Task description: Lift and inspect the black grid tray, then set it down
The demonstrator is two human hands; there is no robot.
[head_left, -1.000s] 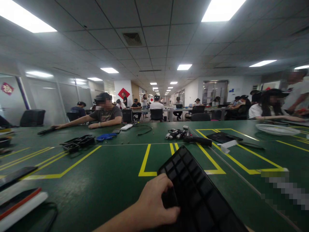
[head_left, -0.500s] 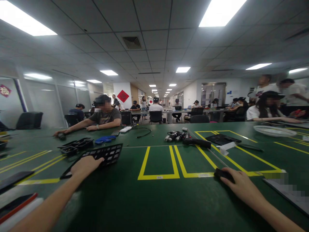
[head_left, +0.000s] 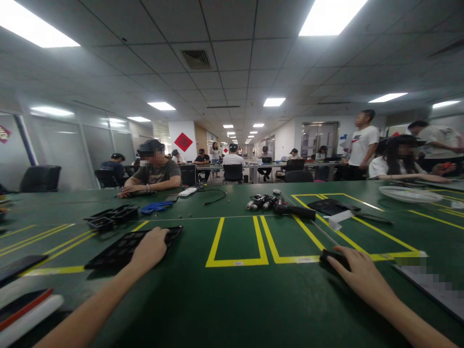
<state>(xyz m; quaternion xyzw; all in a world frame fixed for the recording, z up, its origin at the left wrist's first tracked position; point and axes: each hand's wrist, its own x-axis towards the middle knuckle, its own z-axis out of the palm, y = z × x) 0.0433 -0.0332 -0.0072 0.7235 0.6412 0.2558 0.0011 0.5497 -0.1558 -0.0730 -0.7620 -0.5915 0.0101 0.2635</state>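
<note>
My left hand (head_left: 152, 247) is closed over the right end of a flat black tray (head_left: 112, 249) with rows of square recesses. The tray lies low over the green table, its right end partly hidden by the hand. Off to the right, my right hand (head_left: 358, 270) grips a small black block-shaped object (head_left: 335, 259). From that object a thin pale strip (head_left: 324, 233) runs up and left; its kind is unclear. Beyond it lie a tool with a black handle (head_left: 297, 211) and a cluster of black and silver parts (head_left: 261, 202).
Black open bins (head_left: 112, 217) and a blue item (head_left: 156, 207) lie behind the tray. Yellow tape outlines (head_left: 237, 263) mark the green table (head_left: 232, 309). A dark flat piece (head_left: 331, 207) and a white plate (head_left: 409, 194) lie right. A person (head_left: 155, 169) sits opposite.
The tray has gone from tilted up to lying nearly flat, and my left hand has moved right along it. My right hand stays almost still. The person opposite has drawn an outstretched arm back.
</note>
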